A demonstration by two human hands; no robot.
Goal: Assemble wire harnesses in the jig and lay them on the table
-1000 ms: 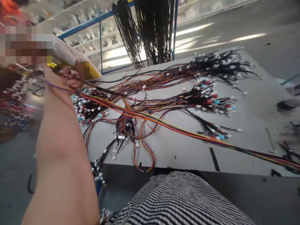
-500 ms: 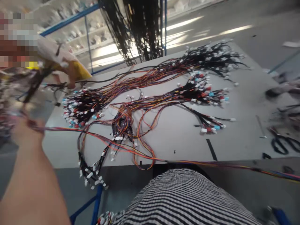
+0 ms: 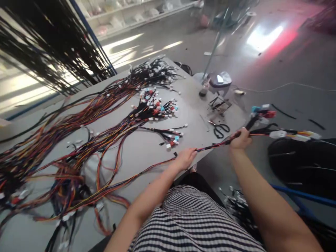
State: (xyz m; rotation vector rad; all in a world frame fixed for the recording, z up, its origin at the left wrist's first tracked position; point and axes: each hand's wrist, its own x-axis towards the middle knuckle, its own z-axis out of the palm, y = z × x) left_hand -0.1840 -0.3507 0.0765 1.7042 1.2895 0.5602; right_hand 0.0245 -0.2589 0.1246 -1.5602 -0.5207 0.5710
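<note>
A long multicoloured wire harness [image 3: 212, 147] runs taut between both my hands at the right edge of the grey table [image 3: 147, 147]. My left hand [image 3: 186, 158] is closed round the harness just over the table's near edge. My right hand [image 3: 240, 139] grips it further right, off the table. Beyond that fist the harness ends in a spray of connectors [image 3: 265, 113], red, blue and white. The rest of the harness trails leftward across the table into a tangle of orange, red and purple wires [image 3: 70, 168].
Bundles of wires with small connectors [image 3: 154, 105] cover the table. Black scissors [image 3: 219, 128] lie near its right corner, beside a small white device [image 3: 219, 79]. Black cables [image 3: 52, 42] hang from a blue rack behind. A black bin [image 3: 301, 161] stands on the floor at right.
The view has swung right. My left hand, earlier raised far to the left with the harness, now grips it at the table's right edge, and my right hand has come into view gripping it too.
</note>
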